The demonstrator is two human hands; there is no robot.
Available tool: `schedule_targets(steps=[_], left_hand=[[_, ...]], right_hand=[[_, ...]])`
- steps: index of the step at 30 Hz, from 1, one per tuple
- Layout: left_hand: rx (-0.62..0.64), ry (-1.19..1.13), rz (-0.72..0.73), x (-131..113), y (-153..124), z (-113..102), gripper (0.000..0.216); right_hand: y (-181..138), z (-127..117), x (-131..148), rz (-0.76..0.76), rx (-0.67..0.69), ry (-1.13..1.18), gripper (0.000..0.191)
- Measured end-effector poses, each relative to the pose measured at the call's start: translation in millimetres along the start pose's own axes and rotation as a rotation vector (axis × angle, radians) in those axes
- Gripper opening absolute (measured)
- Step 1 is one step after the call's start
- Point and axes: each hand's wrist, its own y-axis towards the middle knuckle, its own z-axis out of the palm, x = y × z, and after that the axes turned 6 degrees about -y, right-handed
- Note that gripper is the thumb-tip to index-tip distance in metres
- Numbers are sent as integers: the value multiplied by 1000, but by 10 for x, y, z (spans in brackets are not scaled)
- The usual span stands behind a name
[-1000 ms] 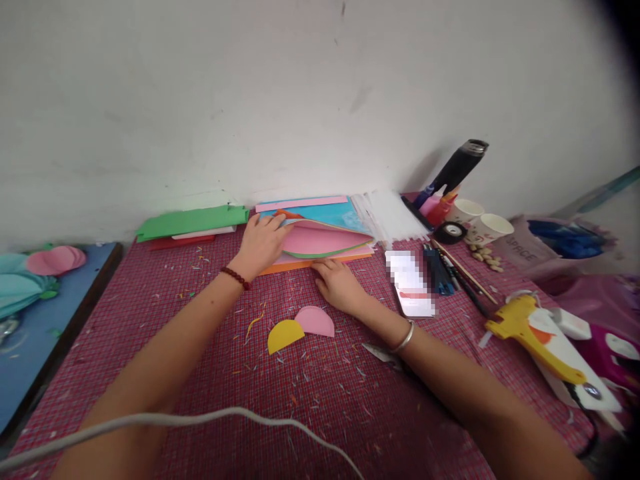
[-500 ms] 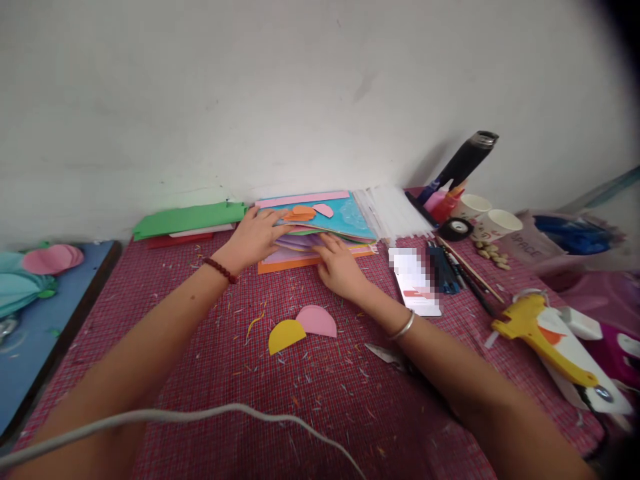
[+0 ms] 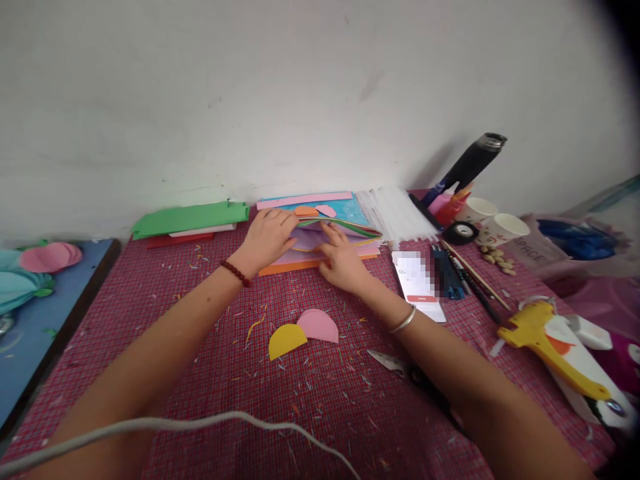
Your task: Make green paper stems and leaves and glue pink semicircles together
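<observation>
A stack of coloured paper sheets (image 3: 306, 256) lies near the wall, with a blue sheet on top and orange along the lower edge. My left hand (image 3: 270, 239) is closed on the raised upper sheets at the left side. Between the parted layers, purple paper (image 3: 306, 237) shows. My right hand (image 3: 341, 259) has its fingers apart and reaches into this gap, touching the sheets. Orange (image 3: 307, 211) and pink (image 3: 326, 211) paper cutouts rest on the stack, partly covered. Closer to me lie a yellow half-circle (image 3: 287, 341) and a pink half-circle (image 3: 319, 325).
Scissors (image 3: 388, 361) lie beneath my right forearm. At right are a phone (image 3: 419, 287), pens (image 3: 454, 272), paper cups (image 3: 504, 229), a tilted black bottle (image 3: 473, 163) and a yellow glue gun (image 3: 543, 333). Folded green paper (image 3: 193, 219) is at left. A white cable (image 3: 220, 417) crosses the foreground.
The upper sheets have been lifted, widening the gap and showing more purple paper. My left hand has shifted slightly right, and the blue sheet and orange cutouts are more covered.
</observation>
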Motion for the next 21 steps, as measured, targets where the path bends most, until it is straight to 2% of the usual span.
schedule_targets(steps=[3, 6, 15, 21], left_hand=[[35, 54, -102, -49, 118, -4, 25], [41, 65, -116, -50, 214, -8, 24], [64, 65, 143, 170, 177, 64, 26], [28, 4, 91, 145, 125, 58, 24]], right_hand=[[-11, 4, 11, -11, 7, -27, 31], [-45, 0, 30, -26, 23, -50, 33], [-96, 26, 78, -14, 70, -136, 31], [-103, 50, 149, 35, 35, -187, 30]])
